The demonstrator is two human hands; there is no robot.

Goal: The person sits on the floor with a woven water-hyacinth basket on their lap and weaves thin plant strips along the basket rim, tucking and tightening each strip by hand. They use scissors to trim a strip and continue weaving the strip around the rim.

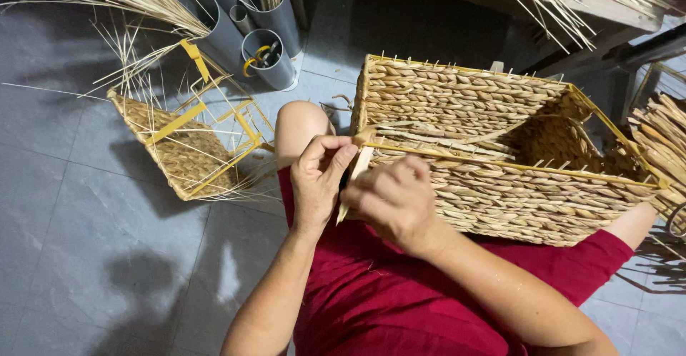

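A: Where is the rectangular woven straw basket (pixel 493 149)?
B: On the lap. Both hands, left (pixel 319 181) and right (pixel 391 199), pinch a pale flat fibre strip (pixel 355 181) at its corner.
A: It seems light, stiff; grip near the yellow frame.

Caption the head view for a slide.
Left hand and right hand work a pale flat strip at the corner of a rectangular yellow-framed woven basket.

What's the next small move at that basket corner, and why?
Probably draw the pale strand snug against the yellow frame corner. Left hand pinches it at the top, right hand presses the woven basket wall beside it, and the strand's lower end hangs loose, not tucked in.
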